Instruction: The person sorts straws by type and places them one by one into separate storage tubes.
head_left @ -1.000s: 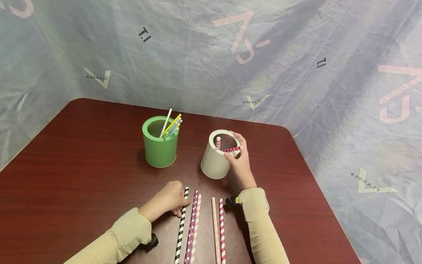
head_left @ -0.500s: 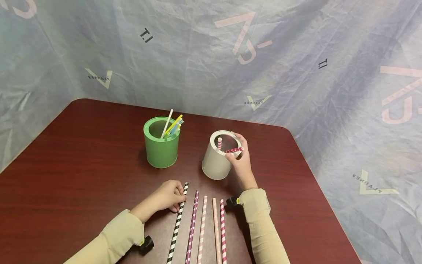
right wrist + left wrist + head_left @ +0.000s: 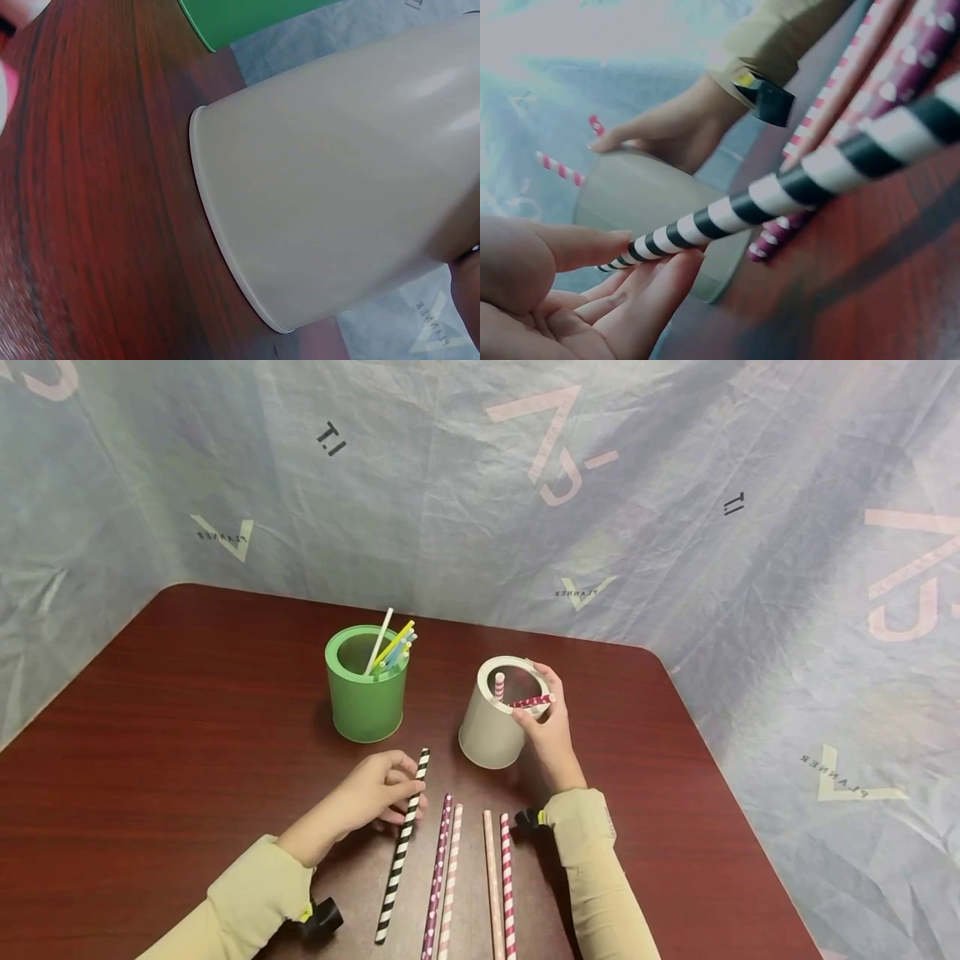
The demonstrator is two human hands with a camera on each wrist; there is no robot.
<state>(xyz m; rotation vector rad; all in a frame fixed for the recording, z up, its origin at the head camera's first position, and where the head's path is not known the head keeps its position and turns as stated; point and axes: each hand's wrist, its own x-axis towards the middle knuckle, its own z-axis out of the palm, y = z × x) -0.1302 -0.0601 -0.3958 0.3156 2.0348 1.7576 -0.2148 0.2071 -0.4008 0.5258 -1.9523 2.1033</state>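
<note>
My left hand (image 3: 375,789) pinches a black-and-white striped paper straw (image 3: 401,852) between thumb and fingers, near its far end. In the left wrist view the straw (image 3: 765,199) is raised off the table, and a shadow lies below it. My right hand (image 3: 551,739) grips the upper side of a cream-coloured can (image 3: 487,735), thumb at the near rim and fingers around the far side. Inside that can lean a pink-and-white striped straw (image 3: 499,685) and a dark red patterned straw (image 3: 534,700). The can's side (image 3: 322,172) fills much of the right wrist view.
Between my forearms lie a purple dotted straw (image 3: 437,877), a pale pink striped straw (image 3: 451,877), a peach straw (image 3: 492,885) and a magenta striped straw (image 3: 507,885). A green can (image 3: 367,706) holding several straws stands left of the cream can. A fabric backdrop (image 3: 420,485) surrounds the table.
My left hand has taken hold of the black-and-white straw, lifted it and moved it away from me. The pale pink straw shifted right, then back left. My right hand stays on the cream can.
</note>
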